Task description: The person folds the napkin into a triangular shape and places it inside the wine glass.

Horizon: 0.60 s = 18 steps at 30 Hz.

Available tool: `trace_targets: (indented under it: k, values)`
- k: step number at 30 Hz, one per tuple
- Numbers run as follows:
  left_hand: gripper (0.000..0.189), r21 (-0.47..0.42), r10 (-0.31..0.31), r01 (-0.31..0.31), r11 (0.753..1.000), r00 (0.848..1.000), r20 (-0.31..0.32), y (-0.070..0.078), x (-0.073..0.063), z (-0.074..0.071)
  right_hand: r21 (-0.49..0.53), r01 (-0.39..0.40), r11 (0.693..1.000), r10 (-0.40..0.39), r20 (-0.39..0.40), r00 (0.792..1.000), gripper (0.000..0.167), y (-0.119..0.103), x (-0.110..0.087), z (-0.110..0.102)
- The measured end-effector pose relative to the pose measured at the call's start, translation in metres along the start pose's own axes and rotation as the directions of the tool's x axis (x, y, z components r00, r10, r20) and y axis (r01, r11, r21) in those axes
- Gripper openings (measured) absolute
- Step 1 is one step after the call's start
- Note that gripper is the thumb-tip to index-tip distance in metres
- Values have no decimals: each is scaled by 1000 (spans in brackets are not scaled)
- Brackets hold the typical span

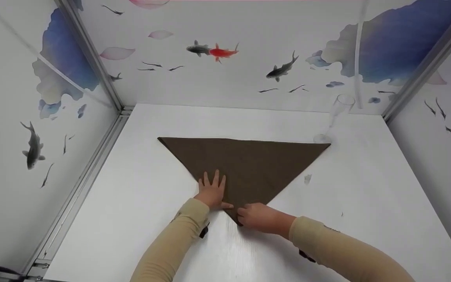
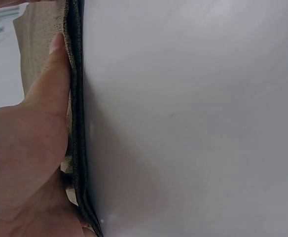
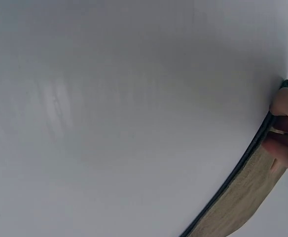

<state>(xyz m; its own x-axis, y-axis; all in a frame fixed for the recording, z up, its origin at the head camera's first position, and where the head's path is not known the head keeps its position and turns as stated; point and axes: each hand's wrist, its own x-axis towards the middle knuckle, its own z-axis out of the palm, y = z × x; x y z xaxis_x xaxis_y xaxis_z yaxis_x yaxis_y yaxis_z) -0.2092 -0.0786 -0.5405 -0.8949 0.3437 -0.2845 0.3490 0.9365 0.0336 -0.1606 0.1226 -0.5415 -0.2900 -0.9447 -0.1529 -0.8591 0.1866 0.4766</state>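
Observation:
A brown cloth [image 1: 249, 164] lies folded into a triangle on the white table, its long edge at the back and its point towards me. My left hand [image 1: 211, 194] rests on its left slanting edge, fingers spread and straight, with the thumb towards the point. Just above the point, my right hand [image 1: 258, 217] pinches the cloth with curled fingers. In the right wrist view, the fingertips [image 3: 282, 148] bend at the layered edge of the cloth [image 3: 242, 192]. The left wrist view shows the left thumb [image 2: 53, 74] lying along the stacked edges of the cloth [image 2: 77, 98].
A clear glass-like tube or cup [image 1: 343, 102] appears at the back right, near the cloth's right corner; its outline is faint. White panels with painted fish enclose the table [image 1: 366, 188] at the back and sides, with metal rails [image 1: 88, 168] along the left edge.

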Motion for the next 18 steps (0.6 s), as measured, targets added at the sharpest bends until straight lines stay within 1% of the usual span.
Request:
trace_targets:
  k: [2,8,11,15,18]
  values:
    - [104,2,2,-2,1000,1000,1,1,0,0,3,-8,1000,8,-15,1000,10,-1,0,1]
    - [105,-8,-6,6,1000,1000,11,1,-2,0,76,-58,995,63,-64,996,10,-4,2,3]
    - [105,-8,-11,11,1000,1000,-1,1,-1,3,121,-83,989,93,-78,993,9,-5,3,4]
    - [99,-15,1,-2,1000,1000,-31,2,0,5,212,-128,969,151,-97,984,8,-5,3,6]
    - [90,-38,42,-44,998,998,-56,5,-4,6,287,-167,943,205,-107,973,8,-6,1,7]
